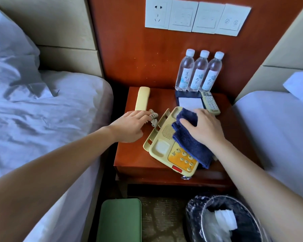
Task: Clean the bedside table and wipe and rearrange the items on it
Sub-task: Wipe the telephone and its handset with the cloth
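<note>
A wooden bedside table [138, 159] stands between two beds. A cream telephone base [166, 142] with orange keypad lies askew on it. My right hand [205, 126] presses a dark blue cloth [191, 142] flat onto the base. The handset [142, 98] lies off the cradle at the table's back left. My left hand [129, 124] reaches over the left side, its fingers straight and touching the coiled cord [153, 117]. Three water bottles [198, 72] stand in a row at the back, with a notepad [190, 102] and a remote control [210, 104] in front of them.
A bed with a rumpled white sheet [42, 110] lies left, another bed [278, 123] right. A wall panel of socket and switches [196, 16] hangs above. On the floor are a green case [120, 220] and a lined waste bin [222, 220].
</note>
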